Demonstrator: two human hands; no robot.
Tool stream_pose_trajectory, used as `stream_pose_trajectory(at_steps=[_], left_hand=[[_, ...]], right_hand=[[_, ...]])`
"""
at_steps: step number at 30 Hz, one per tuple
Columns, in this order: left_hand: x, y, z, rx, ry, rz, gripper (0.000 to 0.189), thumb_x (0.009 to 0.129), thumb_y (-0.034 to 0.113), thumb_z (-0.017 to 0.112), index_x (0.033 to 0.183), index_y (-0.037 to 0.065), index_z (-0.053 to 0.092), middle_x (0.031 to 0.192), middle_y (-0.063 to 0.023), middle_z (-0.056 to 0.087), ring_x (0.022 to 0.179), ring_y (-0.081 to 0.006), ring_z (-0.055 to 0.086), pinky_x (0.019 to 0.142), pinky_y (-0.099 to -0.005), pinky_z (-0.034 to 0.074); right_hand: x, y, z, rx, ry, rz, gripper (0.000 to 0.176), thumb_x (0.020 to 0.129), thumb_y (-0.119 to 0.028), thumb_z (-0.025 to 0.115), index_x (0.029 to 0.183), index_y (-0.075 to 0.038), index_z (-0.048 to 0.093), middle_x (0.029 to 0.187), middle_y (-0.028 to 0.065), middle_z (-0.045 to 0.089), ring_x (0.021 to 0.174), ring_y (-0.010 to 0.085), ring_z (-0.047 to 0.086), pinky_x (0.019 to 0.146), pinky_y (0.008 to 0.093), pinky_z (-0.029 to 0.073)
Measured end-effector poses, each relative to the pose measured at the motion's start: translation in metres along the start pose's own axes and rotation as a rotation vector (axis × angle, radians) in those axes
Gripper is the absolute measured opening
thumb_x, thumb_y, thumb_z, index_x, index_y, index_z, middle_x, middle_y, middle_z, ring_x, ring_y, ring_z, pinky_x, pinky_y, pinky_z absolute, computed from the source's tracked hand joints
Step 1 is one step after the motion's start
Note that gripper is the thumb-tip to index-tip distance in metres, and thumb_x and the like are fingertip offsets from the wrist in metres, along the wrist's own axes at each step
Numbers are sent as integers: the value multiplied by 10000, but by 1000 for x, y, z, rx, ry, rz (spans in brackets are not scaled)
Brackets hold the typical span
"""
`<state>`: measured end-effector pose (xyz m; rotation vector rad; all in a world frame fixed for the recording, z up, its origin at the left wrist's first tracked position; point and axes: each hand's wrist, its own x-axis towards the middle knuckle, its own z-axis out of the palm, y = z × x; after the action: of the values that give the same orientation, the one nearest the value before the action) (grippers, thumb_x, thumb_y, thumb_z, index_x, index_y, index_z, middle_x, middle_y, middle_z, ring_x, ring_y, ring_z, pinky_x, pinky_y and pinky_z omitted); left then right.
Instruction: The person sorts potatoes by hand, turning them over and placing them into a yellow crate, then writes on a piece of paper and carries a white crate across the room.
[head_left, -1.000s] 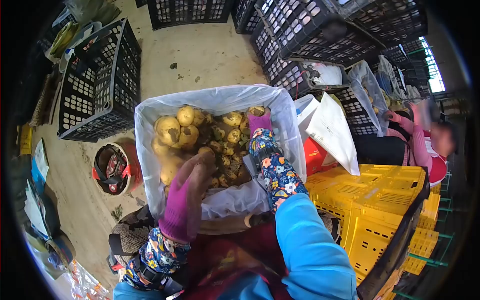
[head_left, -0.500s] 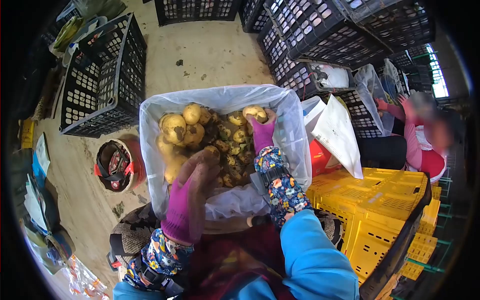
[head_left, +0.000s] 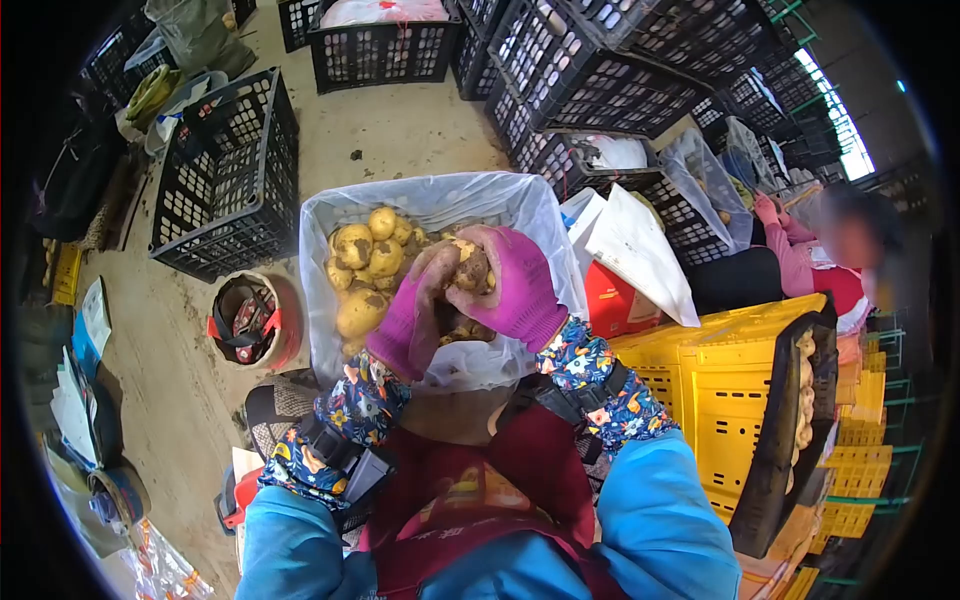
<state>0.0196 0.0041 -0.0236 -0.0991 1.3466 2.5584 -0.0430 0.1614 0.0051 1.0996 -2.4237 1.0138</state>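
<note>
My left hand (head_left: 413,312) and my right hand (head_left: 516,285), both in dirty purple gloves, meet above a crate lined with clear plastic (head_left: 345,203). Between them is a soil-smeared potato (head_left: 472,268). The right hand's fingers curl over it, and the left hand's fingers close against its left side. Cleaner yellow potatoes (head_left: 385,258) lie heaped in the left part of the crate. My hands and wrists cover much of the dirtier potatoes on the right.
A black slatted crate (head_left: 218,185) and a red-rimmed bucket (head_left: 257,320) stand on the left. Stacked black crates (head_left: 590,75) rise at the upper right. A yellow crate (head_left: 715,400) stands at my right, below a white sheet (head_left: 640,250). A co-worker (head_left: 825,255) sits farther right.
My right hand has brought a potato from the crate's right side toward the middle. My left hand has moved up and right to meet it. The view has shifted slightly.
</note>
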Motion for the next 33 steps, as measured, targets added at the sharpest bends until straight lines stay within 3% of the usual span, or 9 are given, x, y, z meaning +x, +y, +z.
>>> stream_pose_trajectory(at_steps=[4, 7, 9, 11, 15, 18, 24, 27, 33], left_hand=[[2, -40, -17, 755, -46, 542, 562, 865, 86, 681, 1375, 81, 445, 1308, -194, 523, 1161, -376, 558, 965, -446, 490], [4, -35, -12, 724, -45, 374, 635, 788, -12, 717, 1362, 77, 462, 1313, -221, 513, 1168, -416, 542, 984, -465, 471], [-1, -18, -3, 1067, -104, 805, 665, 769, -24, 729, 1367, 80, 457, 1326, -227, 500, 1173, -420, 537, 979, -463, 475], [8, -27, -5, 1089, -47, 868, 466, 931, 337, 509, 1324, 87, 495, 1228, -163, 571, 1046, -292, 607, 760, -328, 498], [-9, 7, 25, -68, -98, -231, 633, 971, 655, 357, 1211, 109, 569, 1026, -84, 659, 746, -208, 664, 488, -224, 419], [0, 11, 32, -61, 102, -205, 636, 981, 648, 327, 1185, 103, 584, 956, -75, 665, 623, -214, 644, 407, -225, 361], [8, 4, 19, 35, 117, -12, 615, 995, 574, 382, 1303, 68, 546, 1152, -95, 637, 962, -209, 646, 756, -281, 528], [4, 19, 20, 712, 114, 333, 550, 997, 391, 514, 1397, 19, 450, 1307, -106, 533, 1191, -184, 542, 986, -325, 475], [6, 9, 24, 298, -12, 280, 696, 847, 129, 740, 1438, -7, 399, 1301, -120, 523, 1248, -185, 491, 1043, -334, 435]], right_hand=[[-11, -11, -19, 31, 0, 147, 428, 772, -354, 727, 1053, -51, 616, 951, 145, 672, 906, 349, 641, 795, 445, 493], [-17, -8, -20, 47, 24, 147, 364, 802, -310, 696, 1052, -57, 618, 953, 139, 673, 905, 348, 641, 789, 441, 494], [-23, -1, -14, 40, 41, 151, 311, 820, -277, 673, 1045, -67, 623, 946, 141, 672, 911, 345, 639, 790, 434, 494], [-26, 4, -11, 47, 47, 165, 265, 836, -242, 653, 1037, -72, 629, 937, 146, 671, 909, 345, 636, 789, 425, 493], [-30, 34, -1, 266, 72, 274, 216, 869, -201, 633, 1031, -59, 644, 920, 159, 670, 866, 346, 638, 790, 409, 493], [-31, 29, -4, 304, 60, 496, 244, 945, -214, 585, 1084, -22, 643, 938, 137, 684, 881, 249, 650, 810, 365, 497], [-29, 27, -1, 523, -40, 370, 618, 961, -342, 634, 1448, -40, 403, 1416, 167, 462, 1330, 252, 441, 1080, 365, 376], [-29, 22, 6, 468, 32, 264, 702, 895, -392, 711, 1415, -3, 446, 1306, 187, 583, 1208, 283, 573, 1022, 339, 445], [-28, 43, -3, 744, 105, 730, 332, 1009, -242, 540, 1217, 15, 574, 1054, 125, 679, 835, 239, 656, 709, 367, 526]])
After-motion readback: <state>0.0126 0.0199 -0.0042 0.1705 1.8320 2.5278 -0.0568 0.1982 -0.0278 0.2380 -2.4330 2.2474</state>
